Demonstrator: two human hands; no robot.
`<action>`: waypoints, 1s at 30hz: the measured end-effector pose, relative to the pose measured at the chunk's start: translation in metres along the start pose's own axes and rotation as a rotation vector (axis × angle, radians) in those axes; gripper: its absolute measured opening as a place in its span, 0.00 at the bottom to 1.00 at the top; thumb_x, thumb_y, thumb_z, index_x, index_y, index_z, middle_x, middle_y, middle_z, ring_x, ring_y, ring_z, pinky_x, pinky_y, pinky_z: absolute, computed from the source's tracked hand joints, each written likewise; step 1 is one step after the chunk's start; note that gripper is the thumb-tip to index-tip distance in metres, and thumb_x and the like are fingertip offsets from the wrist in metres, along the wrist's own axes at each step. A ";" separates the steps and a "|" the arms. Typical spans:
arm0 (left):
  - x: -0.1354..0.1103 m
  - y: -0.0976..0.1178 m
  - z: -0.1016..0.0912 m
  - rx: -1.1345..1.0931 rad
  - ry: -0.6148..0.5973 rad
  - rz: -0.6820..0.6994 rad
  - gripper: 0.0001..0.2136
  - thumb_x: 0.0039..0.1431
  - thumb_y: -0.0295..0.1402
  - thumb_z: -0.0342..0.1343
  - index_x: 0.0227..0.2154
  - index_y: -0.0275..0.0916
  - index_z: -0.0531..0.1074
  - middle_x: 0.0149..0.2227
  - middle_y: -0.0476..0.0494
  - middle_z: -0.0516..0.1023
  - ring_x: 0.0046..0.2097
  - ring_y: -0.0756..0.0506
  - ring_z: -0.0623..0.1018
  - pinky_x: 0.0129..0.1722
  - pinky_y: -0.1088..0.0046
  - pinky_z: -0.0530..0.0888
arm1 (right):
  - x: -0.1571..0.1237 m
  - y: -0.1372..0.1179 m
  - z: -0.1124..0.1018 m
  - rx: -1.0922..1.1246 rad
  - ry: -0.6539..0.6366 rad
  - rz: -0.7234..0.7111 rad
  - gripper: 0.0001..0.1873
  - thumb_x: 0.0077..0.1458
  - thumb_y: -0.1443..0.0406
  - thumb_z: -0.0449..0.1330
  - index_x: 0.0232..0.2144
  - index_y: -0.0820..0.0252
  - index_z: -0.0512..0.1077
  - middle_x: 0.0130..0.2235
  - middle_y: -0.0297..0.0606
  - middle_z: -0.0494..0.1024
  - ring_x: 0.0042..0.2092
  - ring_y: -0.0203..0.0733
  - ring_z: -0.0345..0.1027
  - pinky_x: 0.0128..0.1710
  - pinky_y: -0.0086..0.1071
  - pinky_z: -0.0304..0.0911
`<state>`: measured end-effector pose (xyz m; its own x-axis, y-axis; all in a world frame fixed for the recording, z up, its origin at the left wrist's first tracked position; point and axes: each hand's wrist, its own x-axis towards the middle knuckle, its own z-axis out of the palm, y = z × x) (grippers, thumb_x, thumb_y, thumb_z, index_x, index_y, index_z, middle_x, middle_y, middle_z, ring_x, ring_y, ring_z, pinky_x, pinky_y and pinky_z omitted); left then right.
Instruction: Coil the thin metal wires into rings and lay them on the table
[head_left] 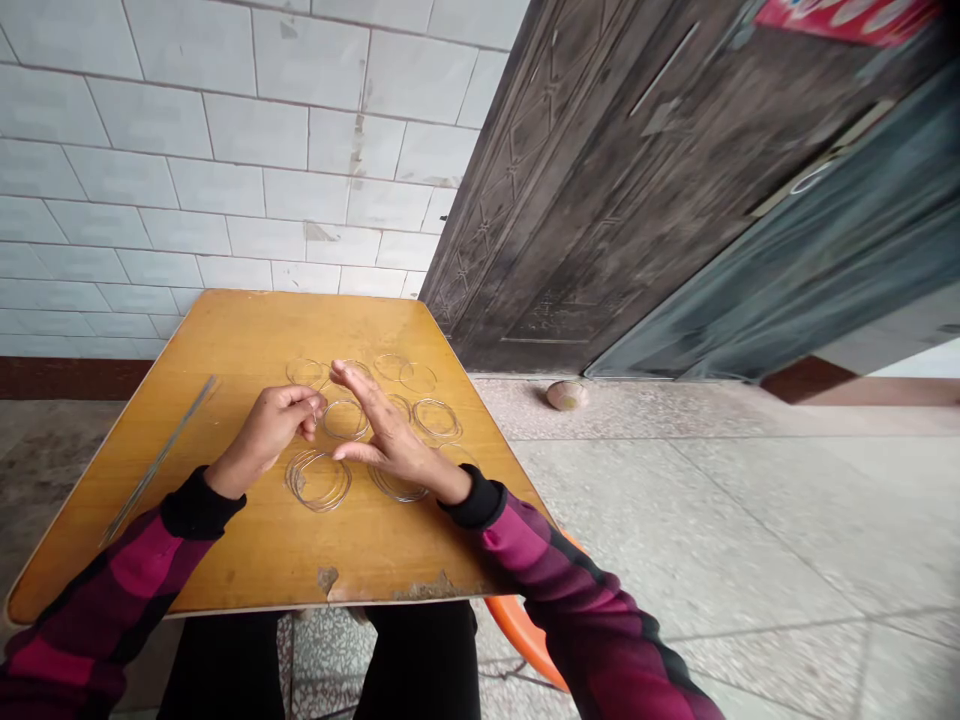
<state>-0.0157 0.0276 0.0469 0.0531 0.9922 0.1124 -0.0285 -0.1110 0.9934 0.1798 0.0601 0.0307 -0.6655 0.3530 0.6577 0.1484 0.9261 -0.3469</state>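
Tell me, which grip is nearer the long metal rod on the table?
Left. The left grip is to the right of the long metal rod; the right grip is farther right, among the wire rings.

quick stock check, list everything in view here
wire rings: about ten, silver, on the table, some under hands
metal rod: one, grey, on table's left
wooden table: one, yellow, chipped front edge
tiled wall: one, white, behind table
wooden door: one, dark brown, right of table
stone: one, tan, floor by door
chair: one, orange, below right sleeve
sleeves: two, pink and black, on arms
left hand: one, curled beside rings
right hand: one, spread over rings
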 end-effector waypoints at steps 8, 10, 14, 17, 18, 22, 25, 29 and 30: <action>-0.001 0.000 0.000 0.086 -0.041 0.001 0.09 0.51 0.33 0.60 0.19 0.36 0.74 0.18 0.49 0.70 0.21 0.51 0.69 0.23 0.74 0.67 | -0.002 0.004 0.006 0.072 -0.007 0.025 0.56 0.54 0.49 0.64 0.71 0.43 0.31 0.71 0.49 0.50 0.70 0.54 0.49 0.67 0.55 0.52; 0.000 0.000 -0.002 0.044 -0.033 0.000 0.08 0.50 0.34 0.61 0.20 0.35 0.74 0.19 0.48 0.71 0.21 0.51 0.70 0.24 0.75 0.67 | -0.002 0.003 0.004 0.117 0.003 0.041 0.57 0.54 0.47 0.64 0.71 0.43 0.31 0.71 0.49 0.48 0.69 0.54 0.52 0.66 0.55 0.53; 0.004 0.001 -0.010 -0.009 0.042 -0.002 0.09 0.49 0.37 0.63 0.23 0.35 0.76 0.20 0.47 0.72 0.22 0.51 0.70 0.23 0.75 0.67 | -0.001 0.006 -0.001 0.243 0.157 0.202 0.44 0.56 0.45 0.61 0.68 0.46 0.51 0.66 0.47 0.61 0.58 0.49 0.68 0.58 0.50 0.66; 0.007 0.000 -0.015 0.044 0.072 0.006 0.09 0.49 0.36 0.64 0.24 0.35 0.77 0.20 0.47 0.72 0.22 0.51 0.70 0.23 0.75 0.68 | 0.001 0.009 -0.005 0.431 0.255 0.451 0.22 0.60 0.50 0.61 0.50 0.54 0.74 0.43 0.40 0.77 0.35 0.35 0.72 0.36 0.33 0.72; 0.008 -0.001 -0.016 0.069 0.064 0.004 0.08 0.49 0.35 0.64 0.23 0.35 0.77 0.20 0.47 0.72 0.22 0.51 0.70 0.23 0.75 0.68 | 0.001 0.010 -0.006 0.517 0.244 0.529 0.19 0.59 0.51 0.62 0.44 0.56 0.77 0.36 0.36 0.78 0.28 0.32 0.69 0.29 0.28 0.69; 0.009 -0.002 -0.017 0.108 0.021 -0.014 0.09 0.50 0.36 0.64 0.25 0.34 0.78 0.20 0.46 0.73 0.22 0.50 0.71 0.23 0.74 0.69 | 0.005 0.009 -0.006 0.781 0.196 0.722 0.16 0.52 0.54 0.68 0.34 0.60 0.78 0.26 0.30 0.76 0.20 0.26 0.63 0.17 0.21 0.58; 0.007 0.003 -0.018 0.043 0.033 -0.021 0.13 0.49 0.39 0.66 0.31 0.34 0.79 0.22 0.46 0.74 0.23 0.51 0.72 0.23 0.75 0.69 | 0.007 0.012 -0.005 0.899 0.252 0.779 0.17 0.47 0.54 0.71 0.31 0.61 0.77 0.25 0.30 0.77 0.20 0.27 0.67 0.17 0.21 0.61; 0.006 0.013 -0.020 -0.034 0.119 0.000 0.19 0.47 0.43 0.67 0.37 0.33 0.78 0.33 0.42 0.78 0.26 0.51 0.73 0.21 0.76 0.69 | 0.009 0.021 -0.005 1.015 0.390 0.820 0.19 0.42 0.54 0.73 0.30 0.62 0.77 0.24 0.30 0.78 0.20 0.27 0.67 0.17 0.20 0.63; 0.006 0.014 -0.020 -0.040 0.138 0.006 0.20 0.47 0.43 0.67 0.38 0.33 0.78 0.36 0.41 0.78 0.26 0.51 0.73 0.21 0.76 0.69 | 0.010 0.023 -0.006 1.030 0.420 0.824 0.20 0.41 0.54 0.74 0.30 0.62 0.76 0.24 0.30 0.78 0.20 0.27 0.67 0.17 0.20 0.64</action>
<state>-0.0361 0.0327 0.0611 -0.0846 0.9901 0.1117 -0.0688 -0.1176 0.9907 0.1806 0.0855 0.0330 -0.3549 0.9284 0.1101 -0.3372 -0.0172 -0.9413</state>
